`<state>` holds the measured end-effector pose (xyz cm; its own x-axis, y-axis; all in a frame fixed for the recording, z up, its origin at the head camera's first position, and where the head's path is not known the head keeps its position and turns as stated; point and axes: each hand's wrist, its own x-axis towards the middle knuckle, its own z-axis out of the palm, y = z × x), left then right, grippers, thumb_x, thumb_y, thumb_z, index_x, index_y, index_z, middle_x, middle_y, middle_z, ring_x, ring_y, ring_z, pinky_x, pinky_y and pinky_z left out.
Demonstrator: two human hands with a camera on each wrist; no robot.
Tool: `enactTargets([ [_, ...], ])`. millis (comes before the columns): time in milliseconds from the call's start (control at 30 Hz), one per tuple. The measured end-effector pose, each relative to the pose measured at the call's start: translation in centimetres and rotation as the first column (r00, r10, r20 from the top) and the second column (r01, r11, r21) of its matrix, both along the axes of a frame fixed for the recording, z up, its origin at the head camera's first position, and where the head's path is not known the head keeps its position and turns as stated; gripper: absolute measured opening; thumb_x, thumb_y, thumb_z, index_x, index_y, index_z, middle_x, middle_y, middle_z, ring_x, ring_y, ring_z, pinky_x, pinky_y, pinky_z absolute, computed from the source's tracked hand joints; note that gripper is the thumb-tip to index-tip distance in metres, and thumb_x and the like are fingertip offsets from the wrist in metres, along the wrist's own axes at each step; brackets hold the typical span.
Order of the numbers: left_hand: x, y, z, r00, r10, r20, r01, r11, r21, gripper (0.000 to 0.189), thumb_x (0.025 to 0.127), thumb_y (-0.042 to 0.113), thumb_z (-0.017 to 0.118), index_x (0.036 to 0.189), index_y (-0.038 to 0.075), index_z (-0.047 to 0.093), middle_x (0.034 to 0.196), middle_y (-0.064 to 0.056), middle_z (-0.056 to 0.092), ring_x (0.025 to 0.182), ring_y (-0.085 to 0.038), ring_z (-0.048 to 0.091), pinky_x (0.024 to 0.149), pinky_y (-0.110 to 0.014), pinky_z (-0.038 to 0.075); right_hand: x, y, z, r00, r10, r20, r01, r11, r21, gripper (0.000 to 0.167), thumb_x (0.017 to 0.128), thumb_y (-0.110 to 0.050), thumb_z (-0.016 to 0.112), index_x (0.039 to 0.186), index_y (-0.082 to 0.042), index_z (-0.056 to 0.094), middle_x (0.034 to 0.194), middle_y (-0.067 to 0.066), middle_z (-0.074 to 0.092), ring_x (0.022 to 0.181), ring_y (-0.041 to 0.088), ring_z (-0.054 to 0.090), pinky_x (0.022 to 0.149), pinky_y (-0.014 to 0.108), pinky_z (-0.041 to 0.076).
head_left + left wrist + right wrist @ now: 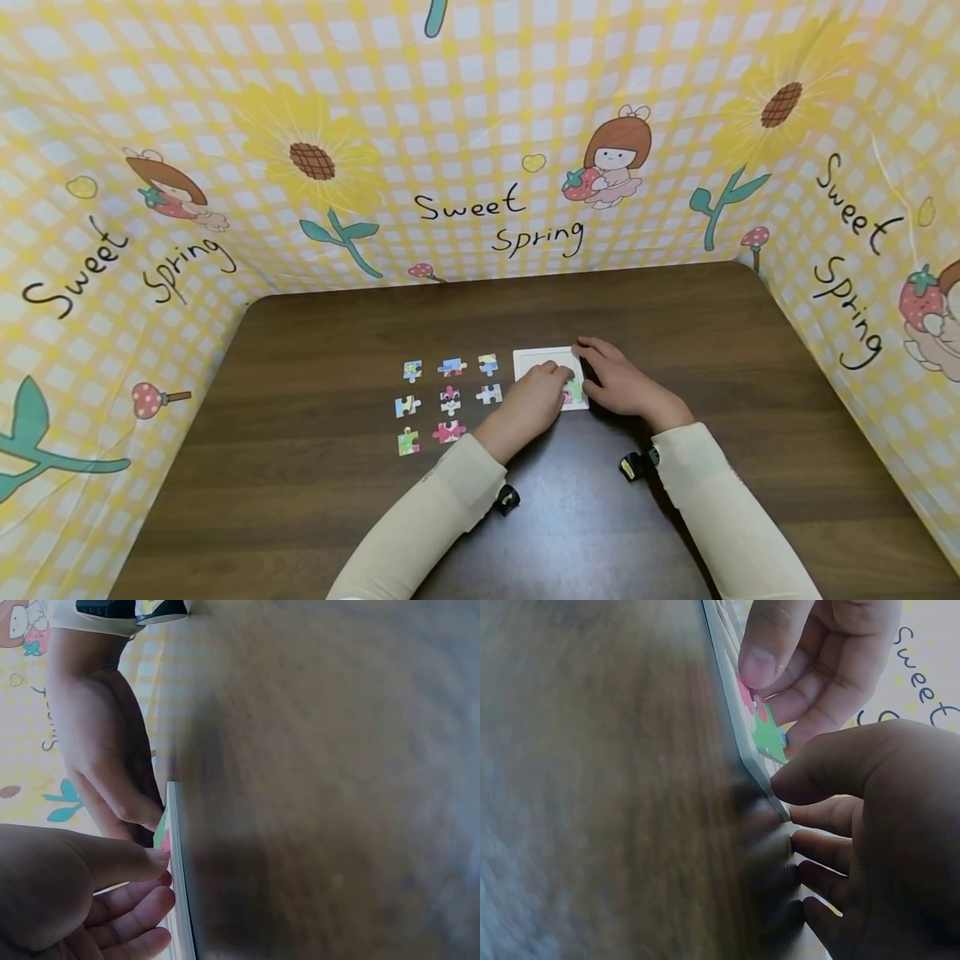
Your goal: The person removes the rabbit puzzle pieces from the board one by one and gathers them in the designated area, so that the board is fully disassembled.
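Observation:
In the head view a white puzzle frame (pixel 527 357) lies on the table. A green and pink jigsaw piece (pixel 766 735) is at its near right corner, tilted in the right wrist view. My left hand (pixel 527 407) reaches over the frame and pinches this piece, thumb on the pink part and fingers at the far edge. My right hand (pixel 621 379) rests along the frame's right side, fingers spread, thumb (pixel 799 780) touching the edge near the corner. Much of the frame's inside is hidden beneath the left hand.
Several loose jigsaw pieces, among them a pink one (pixel 449 431) and a green one (pixel 408 441), lie in rows left of the frame. Patterned cloth (pixel 465 150) walls the dark wooden table (pixel 337 333) at the back and both sides. Each wrist wears a black strap.

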<state>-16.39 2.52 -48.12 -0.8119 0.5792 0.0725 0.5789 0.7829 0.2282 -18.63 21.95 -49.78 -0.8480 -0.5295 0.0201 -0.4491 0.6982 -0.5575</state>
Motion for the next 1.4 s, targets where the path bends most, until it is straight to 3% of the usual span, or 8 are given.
enactTargets([
  [167,-0.2,-0.2,-0.3,1.000,0.002,-0.011,-0.001,1.000,0.020,0.024,0.097,0.009,0.057,0.119,0.008,0.064,0.108,-0.006,0.064,0.097,-0.020,0.063,0.082,-0.028,0.051,0.1,-0.1,0.0,1.000,0.001,-0.002,-0.001,1.000,-0.003,0.057,0.094,-0.010,0.055,0.146,0.003,0.036,0.153,0.024,0.026,0.141,0.042,0.022,0.107,0.057,0.028],
  [467,-0.4,-0.2,-0.3,0.998,0.043,0.035,-0.045,0.998,0.037,0.022,0.099,0.009,0.054,0.119,0.011,0.064,0.109,-0.005,0.064,0.097,-0.018,0.064,0.077,-0.028,0.053,0.0,-0.1,-0.2,1.000,0.001,-0.003,-0.001,1.000,0.003,0.057,0.094,-0.010,0.056,0.146,0.003,0.037,0.153,0.024,0.026,0.141,0.041,0.022,0.108,0.056,0.028],
  [800,-0.2,-0.6,0.1,0.999,0.041,0.003,-0.041,0.998,0.057,0.023,0.098,0.010,0.055,0.120,0.010,0.064,0.109,-0.005,0.063,0.096,-0.018,0.064,0.078,-0.028,0.053,0.0,0.0,-0.2,1.000,-0.006,0.015,0.006,1.000,0.003,0.057,0.095,-0.010,0.055,0.147,0.001,0.035,0.154,0.023,0.024,0.142,0.041,0.020,0.108,0.057,0.027],
  [1000,0.1,-1.8,0.9,0.997,0.045,0.057,-0.050,0.995,0.088,0.026,0.097,0.013,0.059,0.123,0.010,0.063,0.111,-0.006,0.062,0.096,-0.018,0.063,0.080,-0.030,0.052,0.1,-0.1,-0.3,1.000,-0.008,0.003,0.008,1.000,0.001,0.057,0.095,-0.012,0.054,0.147,0.002,0.036,0.154,0.024,0.025,0.141,0.042,0.021,0.106,0.058,0.029],
  [1267,0.5,-4.4,1.7,0.996,0.029,0.083,-0.040,0.989,0.139,0.023,0.096,0.012,0.062,0.119,0.009,0.066,0.109,-0.005,0.063,0.096,-0.017,0.062,0.081,-0.031,0.051,0.3,-0.3,0.1,1.000,-0.009,0.011,0.010,1.000,-0.004,0.057,0.095,-0.011,0.054,0.146,0.004,0.036,0.153,0.025,0.025,0.140,0.043,0.022,0.106,0.059,0.029],
  [1400,0.6,-5.9,1.9,0.995,0.048,0.085,-0.061,0.985,0.158,0.023,0.095,0.012,0.064,0.117,0.009,0.067,0.108,-0.006,0.064,0.093,-0.018,0.062,0.079,-0.033,0.051,0.2,-0.2,0.0,1.000,-0.018,0.020,0.017,1.000,0.018,0.057,0.096,-0.012,0.054,0.148,0.002,0.034,0.155,0.023,0.023,0.141,0.041,0.020,0.108,0.057,0.028],
])
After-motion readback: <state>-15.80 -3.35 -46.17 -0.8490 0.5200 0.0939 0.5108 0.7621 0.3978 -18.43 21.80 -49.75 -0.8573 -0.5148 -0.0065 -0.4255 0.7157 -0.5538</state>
